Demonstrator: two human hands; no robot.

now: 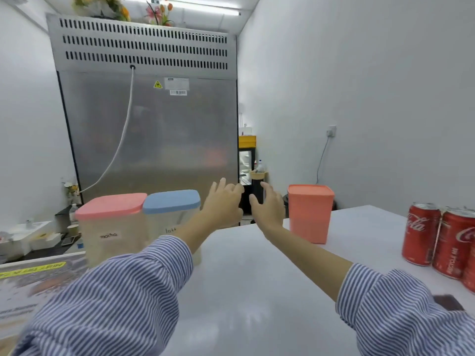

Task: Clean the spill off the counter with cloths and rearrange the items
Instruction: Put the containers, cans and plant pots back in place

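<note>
Both my arms in striped sleeves reach forward over the white counter. My left hand is spread with relaxed fingers and holds nothing, just right of the blue-lidded clear container. My right hand is also spread and empty, just left of the orange lidded container. A pink-lidded clear container labelled "mocha" stands left of the blue-lidded one. Behind the gap between my hands a dark bottle shows. No cloth and no spill is visible.
Red cola cans stand at the counter's right edge. A dark flat object lies by my right sleeve. A steel refrigerator stands beyond the far edge. A printed poster covers the counter's left side.
</note>
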